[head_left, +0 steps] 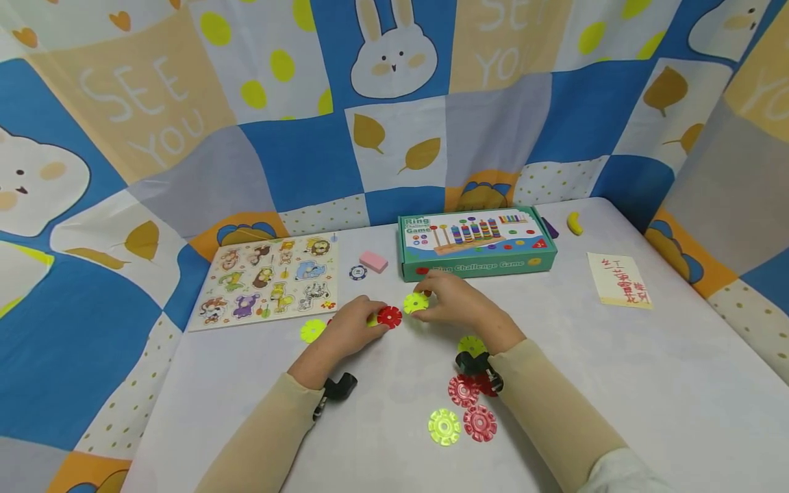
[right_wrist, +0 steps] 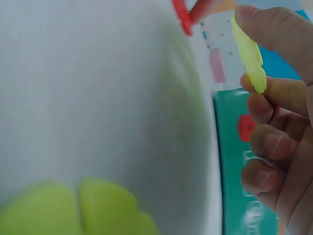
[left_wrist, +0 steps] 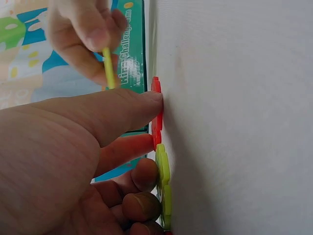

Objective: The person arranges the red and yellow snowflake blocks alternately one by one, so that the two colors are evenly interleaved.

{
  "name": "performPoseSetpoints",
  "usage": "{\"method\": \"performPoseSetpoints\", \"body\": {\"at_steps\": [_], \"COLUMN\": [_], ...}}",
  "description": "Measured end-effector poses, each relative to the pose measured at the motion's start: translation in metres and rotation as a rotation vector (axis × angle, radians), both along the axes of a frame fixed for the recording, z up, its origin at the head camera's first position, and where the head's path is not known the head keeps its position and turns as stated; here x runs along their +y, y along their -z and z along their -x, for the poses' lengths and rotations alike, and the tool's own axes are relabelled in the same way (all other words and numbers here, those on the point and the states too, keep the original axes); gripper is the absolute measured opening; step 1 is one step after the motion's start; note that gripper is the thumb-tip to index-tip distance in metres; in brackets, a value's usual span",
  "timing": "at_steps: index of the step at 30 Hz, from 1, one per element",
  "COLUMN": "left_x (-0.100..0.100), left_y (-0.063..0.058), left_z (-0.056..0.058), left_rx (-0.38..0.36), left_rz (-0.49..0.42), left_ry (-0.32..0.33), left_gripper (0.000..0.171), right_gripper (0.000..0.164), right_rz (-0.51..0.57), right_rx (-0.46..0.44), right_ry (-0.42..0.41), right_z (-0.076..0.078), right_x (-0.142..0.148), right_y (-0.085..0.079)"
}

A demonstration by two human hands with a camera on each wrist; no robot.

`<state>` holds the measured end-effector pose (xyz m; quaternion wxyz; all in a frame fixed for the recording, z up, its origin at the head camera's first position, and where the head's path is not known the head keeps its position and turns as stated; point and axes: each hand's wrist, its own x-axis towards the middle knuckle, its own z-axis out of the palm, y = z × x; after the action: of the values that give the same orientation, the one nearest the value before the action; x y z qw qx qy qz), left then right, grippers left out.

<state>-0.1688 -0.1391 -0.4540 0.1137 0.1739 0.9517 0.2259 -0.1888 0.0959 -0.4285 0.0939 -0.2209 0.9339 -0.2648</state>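
Note:
My left hand (head_left: 351, 329) pinches a red notched plastic disc (head_left: 390, 317) between thumb and fingers. A yellow-green disc (left_wrist: 163, 181) adjoins it under the curled fingers, and the row runs left to another yellow-green disc (head_left: 313, 331); the hand hides its middle. Just to the right, my right hand (head_left: 459, 305) holds a yellow-green notched disc (head_left: 416, 303) by its edges, with a small gap between it and the red one. In the right wrist view this held disc (right_wrist: 250, 56) stands on edge between thumb and index finger.
Loose discs lie near my right wrist: yellow-green (head_left: 444, 427) and red (head_left: 479, 423). Behind the hands are a green game box (head_left: 477, 263), a pink block (head_left: 373, 261), a round chip (head_left: 357, 272) and an animal puzzle board (head_left: 290, 301). A paper note (head_left: 618, 281) and toy banana (head_left: 574, 223) lie right.

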Motion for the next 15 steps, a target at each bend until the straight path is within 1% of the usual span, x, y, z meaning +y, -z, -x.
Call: {"method": "performPoseSetpoints", "body": {"at_steps": [5,9,15], "left_x": [0.001,0.001,-0.001], "left_y": [0.001,0.000,-0.003], "left_z": [0.000,0.000,-0.002], "left_rx": [0.007,0.012,-0.009], "left_rz": [0.010,0.015,0.014], "left_ry": [0.014,0.014,-0.001], "left_gripper": [0.049,0.049,0.051], "right_gripper": [0.048,0.048,0.050], "right_rz": [-0.021,-0.046,-0.080], "right_rx": [-0.039,-0.040,-0.020], "right_ry": [-0.009,-0.023,-0.043], "right_z": [0.006,0.006,0.005], "right_x": [-0.003,-0.004,-0.009], "right_y": [0.011,0.015,0.018]}}
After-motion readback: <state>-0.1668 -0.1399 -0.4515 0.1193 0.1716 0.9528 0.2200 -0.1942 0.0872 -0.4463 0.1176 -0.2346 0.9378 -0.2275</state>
